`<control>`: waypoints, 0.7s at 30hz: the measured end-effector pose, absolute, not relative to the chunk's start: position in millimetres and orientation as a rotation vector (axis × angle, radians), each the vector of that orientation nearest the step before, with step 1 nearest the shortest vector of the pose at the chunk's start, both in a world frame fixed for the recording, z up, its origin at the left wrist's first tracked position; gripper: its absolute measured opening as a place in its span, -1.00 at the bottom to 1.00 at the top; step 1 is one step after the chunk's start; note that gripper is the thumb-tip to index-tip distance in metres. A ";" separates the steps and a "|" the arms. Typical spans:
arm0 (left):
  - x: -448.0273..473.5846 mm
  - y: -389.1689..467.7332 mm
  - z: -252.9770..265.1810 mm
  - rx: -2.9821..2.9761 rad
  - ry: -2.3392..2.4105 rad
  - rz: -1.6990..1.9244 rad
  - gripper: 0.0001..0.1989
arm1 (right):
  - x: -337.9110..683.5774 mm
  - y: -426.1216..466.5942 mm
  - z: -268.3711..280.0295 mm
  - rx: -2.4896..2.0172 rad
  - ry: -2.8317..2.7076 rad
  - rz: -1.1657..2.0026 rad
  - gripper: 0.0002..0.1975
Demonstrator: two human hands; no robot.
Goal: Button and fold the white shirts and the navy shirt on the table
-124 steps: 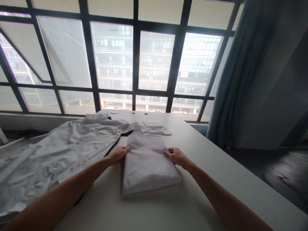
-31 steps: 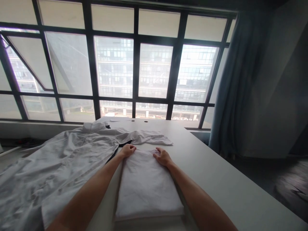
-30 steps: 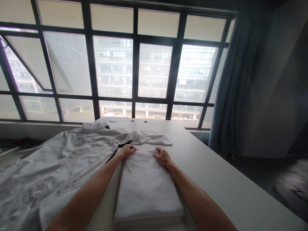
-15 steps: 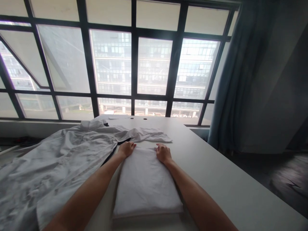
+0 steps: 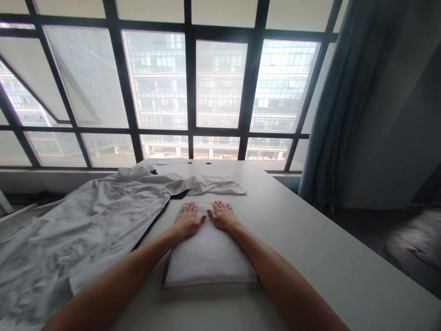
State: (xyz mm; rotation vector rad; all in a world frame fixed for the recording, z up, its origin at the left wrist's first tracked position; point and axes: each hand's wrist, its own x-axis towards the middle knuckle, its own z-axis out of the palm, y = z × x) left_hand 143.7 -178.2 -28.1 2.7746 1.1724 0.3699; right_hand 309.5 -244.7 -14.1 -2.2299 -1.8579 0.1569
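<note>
A white folded garment (image 5: 212, 262) lies as a neat rectangle on the white table (image 5: 296, 257) in front of me. My left hand (image 5: 189, 219) rests flat on its far left part, fingers stretched forward and thumb pointing inward. On the far right part lies my right hand (image 5: 222, 214), palm down with its fingers spread. The two thumbs point toward each other with a small gap between them. Left of the folded garment, a light grey-white shirt (image 5: 113, 207) is spread out wrinkled, one sleeve reaching across the table behind my hands.
Dark-framed windows (image 5: 217, 131) stand beyond the table's far edge. A blue-grey curtain (image 5: 330, 138) hangs at the right. Below the table's right edge is a blurred pale bundle (image 5: 413, 248). Two dark round holes (image 5: 208, 163) sit near the table's far end.
My hands have gone from gripping the folded garment's far corners to lying flat on top of it, closer together. The view has tilted slightly downward.
</note>
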 end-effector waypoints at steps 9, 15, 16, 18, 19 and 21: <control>105.6 -256.7 -15.4 2.805 0.672 0.229 -0.24 | 302.8 -254.7 -6.6 -2.240 -1.832 0.058 -0.38; 95.2 -268.4 -19.8 2.771 0.634 0.334 -0.30 | 259.7 -289.7 -1.3 -2.227 -1.804 0.125 -0.37; 94.6 -267.8 -20.5 2.768 0.643 0.341 -0.30 | 254.5 -298.4 -3.1 -2.200 -1.840 0.149 -0.37; 91.7 -264.9 -20.3 2.775 0.664 0.312 -0.30 | 249.9 -316.8 -8.1 -2.188 -1.870 0.183 -0.37; 89.4 -262.4 -19.2 2.788 0.677 0.278 -0.31 | 250.3 -325.9 -10.7 -2.201 -1.864 0.185 -0.36; 83.6 -255.6 -15.0 2.815 0.740 0.199 -0.32 | 254.7 -341.9 -15.0 -2.230 -1.840 0.161 -0.34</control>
